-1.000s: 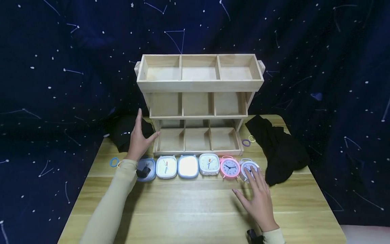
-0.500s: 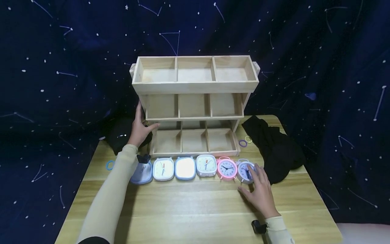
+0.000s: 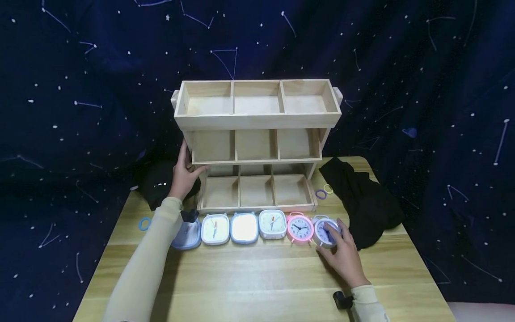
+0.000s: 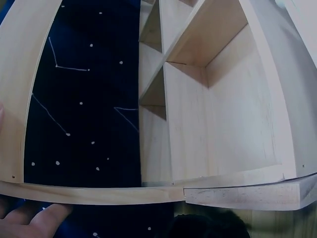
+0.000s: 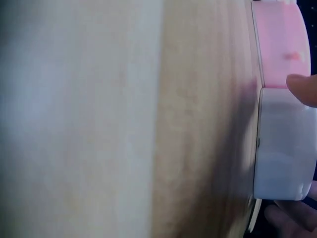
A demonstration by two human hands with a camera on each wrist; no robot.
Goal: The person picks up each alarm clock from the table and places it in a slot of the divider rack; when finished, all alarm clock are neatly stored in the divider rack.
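In the head view my left hand (image 3: 183,180) is at the left side of a three-tier wooden shelf (image 3: 257,120), fingers outside and thumb in front. The left wrist view shows its fingers (image 4: 44,218) against the side strut (image 4: 99,193), with a bit of thumb on the other side. My right hand (image 3: 345,257) grips a pale lavender twin-bell alarm clock (image 3: 320,232) at the right end of a row. In the right wrist view, the thumb (image 5: 303,89) lies on one side of that clock's case (image 5: 285,144) and fingers on the other.
Beside it stand a pink alarm clock (image 3: 299,228), a white square clock (image 3: 272,224), a blue-rimmed clock (image 3: 244,228) with glare, another white clock (image 3: 215,229) and a blue clock (image 3: 187,235). Black cloth (image 3: 366,205), a black item (image 3: 154,181) and coloured rings (image 3: 144,224) flank the shelf.
My left hand has moved in against the shelf's left side. My right fingers have shifted from over the lavender clock's face to its right edge, closing round it.
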